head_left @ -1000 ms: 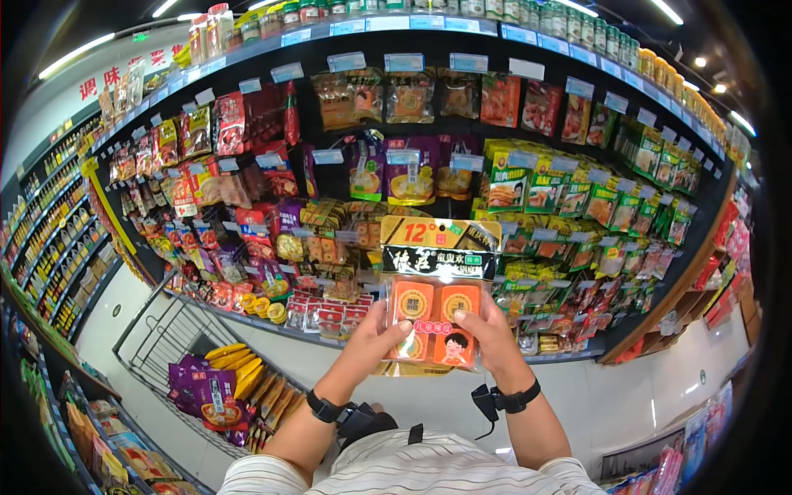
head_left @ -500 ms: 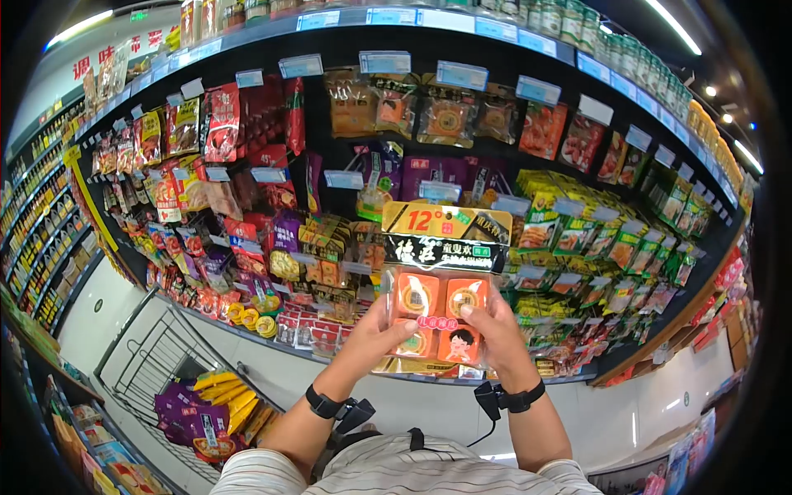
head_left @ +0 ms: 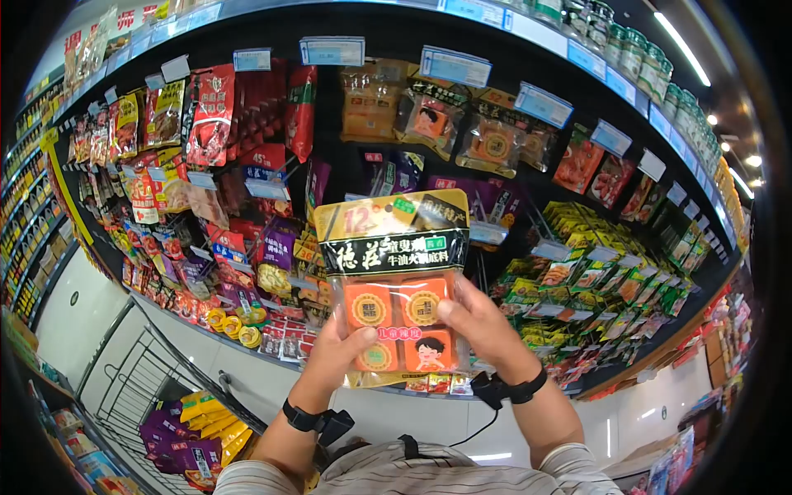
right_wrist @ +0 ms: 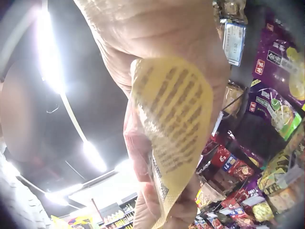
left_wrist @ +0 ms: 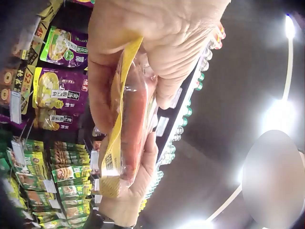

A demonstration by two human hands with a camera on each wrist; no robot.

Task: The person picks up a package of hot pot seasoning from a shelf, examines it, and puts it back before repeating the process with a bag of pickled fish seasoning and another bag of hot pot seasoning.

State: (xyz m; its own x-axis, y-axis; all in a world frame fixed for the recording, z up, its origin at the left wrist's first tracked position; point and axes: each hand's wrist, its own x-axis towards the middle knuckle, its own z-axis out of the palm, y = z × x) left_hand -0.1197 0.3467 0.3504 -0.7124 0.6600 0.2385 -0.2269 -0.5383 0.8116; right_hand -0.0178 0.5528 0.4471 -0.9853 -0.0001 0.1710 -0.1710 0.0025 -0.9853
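In the head view a hotpot base packet (head_left: 396,254) is held upright before the shelves, its gold-and-black front facing me. Behind its clear window sit several orange blocks, one printed with a cartoon child. My left hand (head_left: 328,353) grips the packet's lower left side, thumb on the front. On the other side my right hand (head_left: 488,323) holds it the same way, thumb over an upper block. The left wrist view shows the packet (left_wrist: 133,114) edge-on, and its yellow printed back (right_wrist: 174,112) appears in the right wrist view.
Hanging packets crowd the shelf, among them red pouches (head_left: 210,115) at left and green-yellow packets (head_left: 577,247) at right. Price tags (head_left: 332,51) jut out above them. A wire shopping cart (head_left: 124,388) at lower left carries purple pouches (head_left: 177,437) and yellow packets (head_left: 216,421).
The packet has shifted left and looks larger, its top tilting slightly. Both hands keep their hold on it. The shelves appear closer, and the cart has slid lower left in view.
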